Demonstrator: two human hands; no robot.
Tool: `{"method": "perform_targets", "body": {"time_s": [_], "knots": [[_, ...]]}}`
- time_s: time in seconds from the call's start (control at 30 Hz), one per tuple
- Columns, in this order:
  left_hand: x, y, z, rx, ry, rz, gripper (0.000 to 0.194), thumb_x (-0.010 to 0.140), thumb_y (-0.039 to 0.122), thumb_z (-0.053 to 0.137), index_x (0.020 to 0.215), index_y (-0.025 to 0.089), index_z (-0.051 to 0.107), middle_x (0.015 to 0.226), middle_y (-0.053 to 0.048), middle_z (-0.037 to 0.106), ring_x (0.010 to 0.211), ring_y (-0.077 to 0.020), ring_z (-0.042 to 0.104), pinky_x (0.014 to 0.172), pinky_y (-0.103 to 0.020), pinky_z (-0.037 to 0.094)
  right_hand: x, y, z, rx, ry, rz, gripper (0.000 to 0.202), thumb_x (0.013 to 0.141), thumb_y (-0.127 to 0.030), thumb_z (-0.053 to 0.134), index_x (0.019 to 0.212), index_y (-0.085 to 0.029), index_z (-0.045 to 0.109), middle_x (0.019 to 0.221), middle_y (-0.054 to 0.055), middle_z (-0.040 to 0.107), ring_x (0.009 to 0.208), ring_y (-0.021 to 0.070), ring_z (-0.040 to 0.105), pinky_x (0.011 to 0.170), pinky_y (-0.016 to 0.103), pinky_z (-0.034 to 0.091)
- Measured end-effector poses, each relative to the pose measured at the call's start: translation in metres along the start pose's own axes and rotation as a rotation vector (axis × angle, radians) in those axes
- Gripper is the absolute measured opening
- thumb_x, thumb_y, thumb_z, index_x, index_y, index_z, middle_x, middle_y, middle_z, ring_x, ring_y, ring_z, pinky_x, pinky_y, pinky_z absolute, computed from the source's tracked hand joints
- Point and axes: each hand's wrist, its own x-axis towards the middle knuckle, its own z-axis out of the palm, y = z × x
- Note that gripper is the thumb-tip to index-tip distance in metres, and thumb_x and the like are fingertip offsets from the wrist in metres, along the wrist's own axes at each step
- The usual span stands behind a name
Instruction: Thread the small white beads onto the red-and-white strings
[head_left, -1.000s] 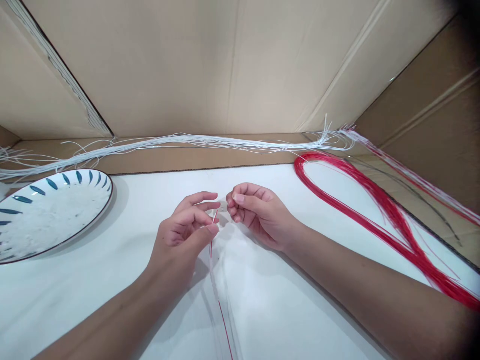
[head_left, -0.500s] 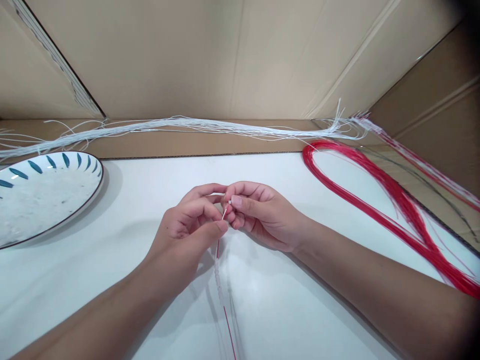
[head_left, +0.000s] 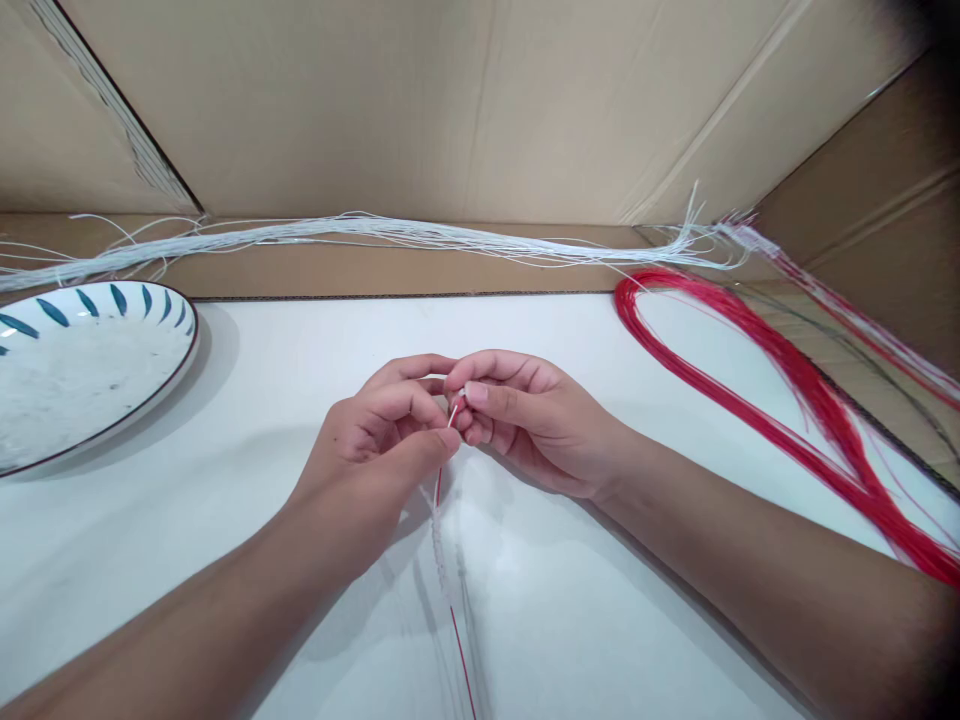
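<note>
A second ago the two hands stood a little apart to the right of the plate (head_left: pixel 133 300); now they have met there, fingers just about touching. The left hand (head_left: pixel 367 430) is closed in a pinch, thumb against forefinger, on the strand (head_left: pixel 440 560), with its upper end poking out past the thumb. The right hand (head_left: pixel 536 420) also has thumb and forefinger together, clamped on a small pale piece (head_left: pixel 460 394), perhaps a bead; it is too small to be sure.

From the left hand the strand hangs toward the wearer, right of the plate and reaching nearer than it, red and white at the top, then a clear, knobbly stretch (head_left: pixel 437 535), then plain red down to the picture's lower edge.

What the change means, as I judge it: both hands now work at one spot, the free end of the strand. Whether the pale piece is already on that end or only held against it, I cannot tell, since the fingertips cover the contact.

The plate, with pale bits (head_left: pixel 67 385) in it, rests on the tabletop (head_left: pixel 600 600). The white bundle (head_left: pixel 375 232) runs along beyond the plate, while the red bundle (head_left: pixel 885 510) lies well to the plate's right.
</note>
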Motion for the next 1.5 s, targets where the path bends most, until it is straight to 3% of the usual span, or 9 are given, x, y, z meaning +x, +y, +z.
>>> {"method": "perform_targets", "body": {"time_s": [0.2,0.37,0.83,1.1,1.5], "knots": [[0.0004,-0.0004,0.0005,-0.015,-0.018,0.022,0.019,0.078,0.015,0.07,0.06,0.023,0.069,0.124,-0.001,0.063,0.126,-0.0208,0.056,0.088,-0.027,0.051,0.0001,0.0002,-0.0005,0.018,0.002,0.011,0.008,0.088,-0.018,0.079,0.088,-0.012,0.074,0.076,0.0,0.076,0.068,0.0055,0.072,0.069,0.013,0.06],[0.0011,-0.0035,-0.0033,-0.014,-0.061,0.031,0.02,0.081,0.015,0.07,0.063,0.024,0.07,0.125,0.001,0.062,0.12,-0.0184,0.059,0.088,-0.026,0.052,0.0,-0.0004,-0.0001,0.01,-0.001,0.009,0.008,0.088,-0.017,0.079,0.087,-0.012,0.073,0.076,0.001,0.076,0.068,0.0057,0.072,0.068,0.013,0.06],[0.0007,-0.0014,-0.0013,-0.03,-0.049,0.025,0.02,0.079,0.014,0.07,0.061,0.023,0.07,0.124,0.002,0.062,0.104,-0.016,0.064,0.067,-0.022,0.052,-0.0004,0.0008,-0.0014,-0.04,-0.015,-0.023,0.006,0.086,-0.016,0.079,0.088,-0.014,0.074,0.077,0.001,0.076,0.07,0.0062,0.072,0.07,0.014,0.059],[-0.0006,0.0001,0.0002,-0.041,-0.03,0.022,0.02,0.078,0.015,0.07,0.06,0.022,0.069,0.124,0.002,0.063,0.108,-0.017,0.063,0.081,-0.026,0.053,-0.0003,0.0005,-0.0013,-0.041,-0.007,-0.031,0.007,0.085,-0.016,0.081,0.088,-0.013,0.075,0.078,0.001,0.077,0.07,0.0066,0.073,0.07,0.014,0.06],[0.0004,-0.0007,-0.0001,-0.006,-0.031,0.038,0.02,0.078,0.016,0.071,0.059,0.02,0.067,0.124,0.0,0.062,0.104,-0.0179,0.064,0.074,-0.024,0.054,-0.0005,0.0013,-0.0007,-0.068,0.0,-0.045,0.009,0.084,-0.016,0.083,0.086,-0.014,0.075,0.076,0.001,0.077,0.069,0.0064,0.072,0.069,0.014,0.059]]}}
